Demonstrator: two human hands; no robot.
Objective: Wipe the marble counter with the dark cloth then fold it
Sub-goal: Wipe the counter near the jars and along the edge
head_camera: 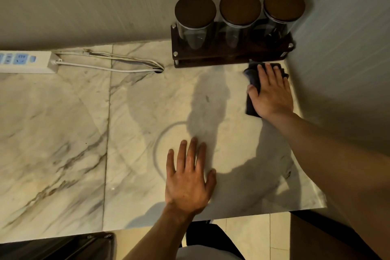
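Two hands flat: right hand [271, 93] fingers spread atop dark cloth [252, 76]; left hand [188, 177] empty.

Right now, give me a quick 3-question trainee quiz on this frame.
1. True or false: the right hand presses flat on the dark cloth.
2. How many lidded jars stand in the wooden rack? A) two B) three C) four
3. What lies at the counter's far left edge?

Key:
1. True
2. B
3. A white power strip; the left hand rests bare on the marble.
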